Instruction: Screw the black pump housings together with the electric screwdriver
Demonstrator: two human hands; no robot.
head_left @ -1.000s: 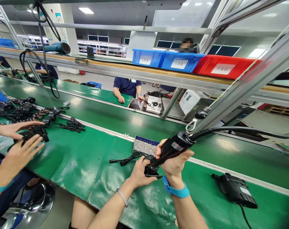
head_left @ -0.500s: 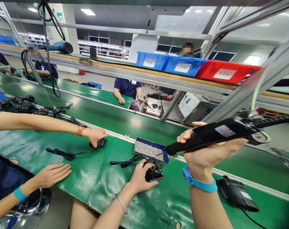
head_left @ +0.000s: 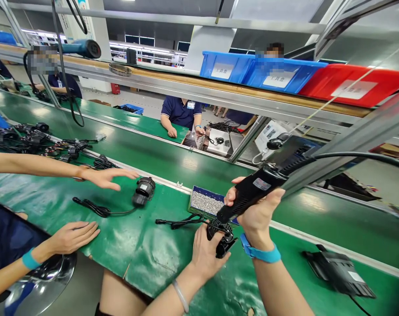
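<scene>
The person's left hand is wrapped around a small black pump-like unit on the green bench mat, fingers curled over its near side and thumb up against it, pinning it down just in front of the tray of screws. The right hand is closed in a full fist around the black electric screwdriver, which slants down so its tip meets the top of the unit. The driver hangs from a cord and a thick cable, so I judge most of its weight is carried from above; the ribbed barrel is the natural place to grip, as the hand does now. The unit looks like hard moulded plastic, stiff and fairly light, likely to twist or skate on the smooth mat under the driver unless gripped round the body. Its lead trails loose to the left, limp, no good for holding. A second such unit lies further left, near a co-worker's outstretched open hand; another of that person's hands rests flat on the mat edge.
</scene>
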